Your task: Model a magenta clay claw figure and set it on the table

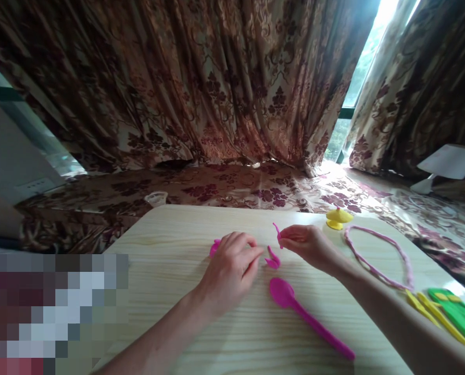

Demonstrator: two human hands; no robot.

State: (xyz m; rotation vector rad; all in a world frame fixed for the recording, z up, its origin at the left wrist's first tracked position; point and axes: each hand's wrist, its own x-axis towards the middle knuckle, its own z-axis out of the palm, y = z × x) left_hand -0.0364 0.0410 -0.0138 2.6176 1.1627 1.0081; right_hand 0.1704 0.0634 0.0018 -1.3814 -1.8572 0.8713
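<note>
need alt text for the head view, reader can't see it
A right hand pinches a thin pink strip over a pale table, the left hand close by. A bent pink piece lies between the hands, a pink spoon shape nearer the viewer. A yellow footed piece and a pale pink loop sit farther right.

So it's a pale wood-grain tabletop (170, 291) with a pink spoon (302, 310) lying on it. Just past the spoon's bowl is a little bent pink bit (272, 262), and back to its left a half-hidden pink lump (215, 247). Right of the spoon: pale pink loop (405, 263), yellow sticks (437, 312), some green thing (459, 315). Yellow pedestal-looking piece (338, 217) sits beyond it, also right.
</note>
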